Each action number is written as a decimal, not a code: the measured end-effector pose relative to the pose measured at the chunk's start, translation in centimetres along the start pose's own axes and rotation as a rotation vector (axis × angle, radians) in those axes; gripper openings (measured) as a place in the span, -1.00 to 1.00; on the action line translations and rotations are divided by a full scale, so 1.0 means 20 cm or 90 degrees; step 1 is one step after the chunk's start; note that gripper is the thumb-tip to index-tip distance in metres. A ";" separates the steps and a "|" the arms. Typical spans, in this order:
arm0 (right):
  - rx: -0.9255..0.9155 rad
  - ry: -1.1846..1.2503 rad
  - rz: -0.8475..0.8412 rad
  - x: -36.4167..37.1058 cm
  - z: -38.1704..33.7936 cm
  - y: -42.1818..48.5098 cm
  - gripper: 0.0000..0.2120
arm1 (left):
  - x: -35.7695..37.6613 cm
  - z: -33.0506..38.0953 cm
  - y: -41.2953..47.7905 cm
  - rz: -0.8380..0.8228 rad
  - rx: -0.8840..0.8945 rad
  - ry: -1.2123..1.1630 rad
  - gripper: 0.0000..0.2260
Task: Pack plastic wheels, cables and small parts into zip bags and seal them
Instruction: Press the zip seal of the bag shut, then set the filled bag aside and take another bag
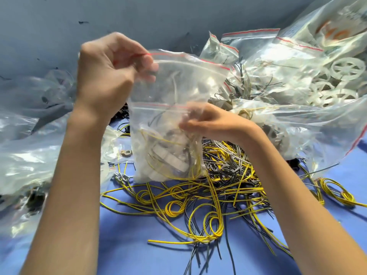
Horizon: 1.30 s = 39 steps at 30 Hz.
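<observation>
My left hand (pixel 111 70) pinches the top left corner of a clear zip bag (pixel 170 92) with a red strip along its mouth and holds it up above the table. Inside the zip bag lie white plastic wheels (pixel 168 161), a yellow cable and small parts. My right hand (pixel 210 122) is at the bag's right side, halfway down, with its fingers curled against the plastic; they are blurred behind the bag. A heap of yellow and black cables (pixel 214 195) lies on the blue table (pixel 139 255) under the bag.
Large clear bags of white plastic wheels (pixel 345 68) pile up at the right and back. More crumpled clear bags (pixel 23 155) lie at the left. A small beige ring part (pixel 125 152) sits left of the held bag. A grey wall stands behind.
</observation>
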State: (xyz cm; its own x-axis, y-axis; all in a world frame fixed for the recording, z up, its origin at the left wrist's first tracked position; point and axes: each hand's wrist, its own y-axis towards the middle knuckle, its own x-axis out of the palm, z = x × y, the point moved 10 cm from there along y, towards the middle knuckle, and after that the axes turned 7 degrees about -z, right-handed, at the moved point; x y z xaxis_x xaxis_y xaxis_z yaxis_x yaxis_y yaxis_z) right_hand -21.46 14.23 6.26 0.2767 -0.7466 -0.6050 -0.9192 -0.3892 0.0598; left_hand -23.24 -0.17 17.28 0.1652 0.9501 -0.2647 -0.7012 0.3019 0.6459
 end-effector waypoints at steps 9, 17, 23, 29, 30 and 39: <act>-0.003 0.066 0.648 -0.71 0.01 -0.32 -0.80 | 0.12 -0.33 -0.04 -0.243 -0.216 0.164 -0.95; 0.178 -0.247 0.830 -0.75 0.03 -0.42 -0.43 | 0.11 -0.69 -0.12 -0.275 -0.373 0.449 -0.87; 0.220 -0.557 0.321 -0.47 0.22 -0.01 -0.35 | -0.26 -0.93 -0.26 -0.147 -0.533 0.542 -0.50; 0.232 -0.433 0.226 -0.45 0.31 0.07 -0.35 | -0.32 -0.97 -0.38 -0.094 -0.598 0.589 -0.83; 0.216 -0.436 0.272 -0.45 0.26 0.05 -0.38 | -0.32 -0.94 -0.35 -0.087 -0.586 0.583 -0.85; 0.206 0.223 0.072 -0.06 0.03 0.13 -0.66 | 0.27 -0.16 -0.05 -0.294 -0.126 0.176 -0.81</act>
State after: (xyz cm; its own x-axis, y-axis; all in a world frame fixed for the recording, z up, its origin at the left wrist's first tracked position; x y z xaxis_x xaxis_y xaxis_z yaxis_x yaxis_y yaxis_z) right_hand -24.32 14.53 6.64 0.1968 -0.9325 -0.3027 -0.9735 -0.1491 -0.1735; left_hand -23.83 4.40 12.96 0.3163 0.6595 -0.6820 -0.7203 0.6347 0.2797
